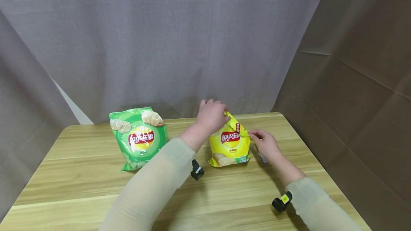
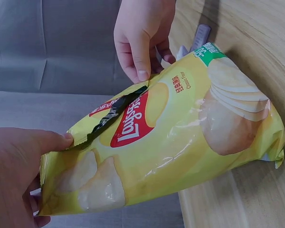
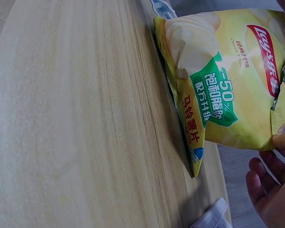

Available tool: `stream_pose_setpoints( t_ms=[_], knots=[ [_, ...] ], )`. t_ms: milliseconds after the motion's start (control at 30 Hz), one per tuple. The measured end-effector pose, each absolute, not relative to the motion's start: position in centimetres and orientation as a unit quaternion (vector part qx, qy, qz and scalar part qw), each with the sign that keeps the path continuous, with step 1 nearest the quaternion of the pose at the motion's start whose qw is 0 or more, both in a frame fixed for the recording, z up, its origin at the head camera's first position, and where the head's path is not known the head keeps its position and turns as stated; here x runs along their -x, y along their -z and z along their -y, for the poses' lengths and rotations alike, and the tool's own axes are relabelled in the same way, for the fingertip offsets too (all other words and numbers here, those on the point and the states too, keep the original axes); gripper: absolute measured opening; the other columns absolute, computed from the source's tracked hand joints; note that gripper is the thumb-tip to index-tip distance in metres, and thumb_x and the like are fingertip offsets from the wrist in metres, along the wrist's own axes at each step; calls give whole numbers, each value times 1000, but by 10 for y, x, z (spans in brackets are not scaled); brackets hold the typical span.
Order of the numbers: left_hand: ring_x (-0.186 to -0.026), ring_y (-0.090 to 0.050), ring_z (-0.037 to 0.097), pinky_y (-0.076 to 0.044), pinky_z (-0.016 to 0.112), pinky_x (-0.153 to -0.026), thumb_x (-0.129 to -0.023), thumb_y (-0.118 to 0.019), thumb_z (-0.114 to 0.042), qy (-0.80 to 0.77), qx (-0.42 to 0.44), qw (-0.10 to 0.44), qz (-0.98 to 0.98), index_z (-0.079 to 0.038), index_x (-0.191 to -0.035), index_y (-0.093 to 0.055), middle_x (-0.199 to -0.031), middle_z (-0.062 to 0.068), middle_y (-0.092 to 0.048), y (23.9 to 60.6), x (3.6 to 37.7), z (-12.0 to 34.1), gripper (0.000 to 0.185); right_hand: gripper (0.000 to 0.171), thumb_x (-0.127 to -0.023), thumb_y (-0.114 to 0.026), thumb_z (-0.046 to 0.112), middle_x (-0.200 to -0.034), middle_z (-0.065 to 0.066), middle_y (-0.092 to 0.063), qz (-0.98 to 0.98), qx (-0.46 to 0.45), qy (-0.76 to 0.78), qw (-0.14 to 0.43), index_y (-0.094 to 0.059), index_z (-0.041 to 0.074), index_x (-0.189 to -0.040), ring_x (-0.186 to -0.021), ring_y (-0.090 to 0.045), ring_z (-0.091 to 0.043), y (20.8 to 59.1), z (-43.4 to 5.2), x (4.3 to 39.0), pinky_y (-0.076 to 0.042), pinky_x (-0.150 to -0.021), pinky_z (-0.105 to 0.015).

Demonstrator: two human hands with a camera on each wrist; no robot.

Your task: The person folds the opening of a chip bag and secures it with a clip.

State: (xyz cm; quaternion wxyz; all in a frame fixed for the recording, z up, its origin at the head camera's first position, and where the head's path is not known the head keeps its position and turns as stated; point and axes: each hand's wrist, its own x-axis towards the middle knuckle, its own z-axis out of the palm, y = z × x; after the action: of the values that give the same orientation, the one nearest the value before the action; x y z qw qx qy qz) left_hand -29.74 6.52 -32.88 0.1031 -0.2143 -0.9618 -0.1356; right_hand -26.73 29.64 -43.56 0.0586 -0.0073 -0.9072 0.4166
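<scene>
A yellow Lay's potato chip bag [image 1: 228, 145] stands on its lower edge on the wooden table, leaning a little. Its upper front is torn, and the slit [image 2: 115, 114] runs down from the top edge toward the side, with a dark inner lining showing. My left hand [image 1: 212, 115] pinches the bag's top corner, thumb on the front. On the other side, my right hand [image 1: 265, 143] pinches the side edge at the lower end of the tear, thumb and fingertips together on the film. The bag's contents are hidden.
A green Lay's chip bag [image 1: 139, 140] lies on the table [image 1: 80, 174] at the left. Behind my right hand is a small pale purple object [image 3: 213, 216], partly covered. Grey curtains [image 1: 167, 45] hang behind the table, and a brown curtain [image 1: 359, 99] at the right.
</scene>
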Motion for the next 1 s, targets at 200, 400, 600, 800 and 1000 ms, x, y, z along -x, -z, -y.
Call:
stream_pose_setpoints(
  t_ms=[200, 400, 600, 800, 1000],
  knots=[
    [-106, -53, 17, -28, 44, -107, -95, -66, -38, 132, 217, 102, 962, -26, -115, -72, -114, -8, -67, 331, 298, -64, 24, 36, -105, -51, 28, -123, -19, -63, 907, 6, -418, 56, -63, 1, -125, -111, -58, -31, 437, -295, 267, -48, -95, -46],
    [-106, -53, 17, -29, 44, -105, -96, -65, -36, 131, 222, 108, 960, -26, -116, -71, -115, -8, -67, 330, 296, -65, 24, 37, -105, -50, 29, -124, -18, -63, 906, 13, -420, 56, -62, 1, -127, -110, -57, -29, 437, -294, 266, -48, -94, -43],
    [-107, -53, 17, -28, 45, -107, -96, -65, -36, 126, 221, 114, 960, -28, -116, -71, -115, -8, -67, 330, 295, -66, 23, 37, -104, -51, 30, -122, -18, -64, 909, 2, -411, 70, -62, 2, -126, -107, -58, -29, 437, -300, 264, -46, -93, -43],
    [-108, -53, 18, -28, 46, -108, -96, -64, -36, 128, 226, 113, 959, -28, -118, -71, -117, -8, -67, 331, 295, -68, 24, 33, -104, -52, 24, -120, -19, -64, 910, 2, -407, 81, -62, 1, -125, -108, -58, -30, 437, -310, 263, -45, -95, -44],
    [-110, -54, 19, -28, 46, -108, -96, -64, -36, 123, 223, 117, 960, -28, -117, -71, -117, -8, -67, 331, 295, -66, 24, 33, -103, -52, 23, -121, -21, -64, 914, -5, -397, 80, -62, 0, -125, -110, -56, -32, 434, -315, 263, -44, -97, -46]
  ],
)
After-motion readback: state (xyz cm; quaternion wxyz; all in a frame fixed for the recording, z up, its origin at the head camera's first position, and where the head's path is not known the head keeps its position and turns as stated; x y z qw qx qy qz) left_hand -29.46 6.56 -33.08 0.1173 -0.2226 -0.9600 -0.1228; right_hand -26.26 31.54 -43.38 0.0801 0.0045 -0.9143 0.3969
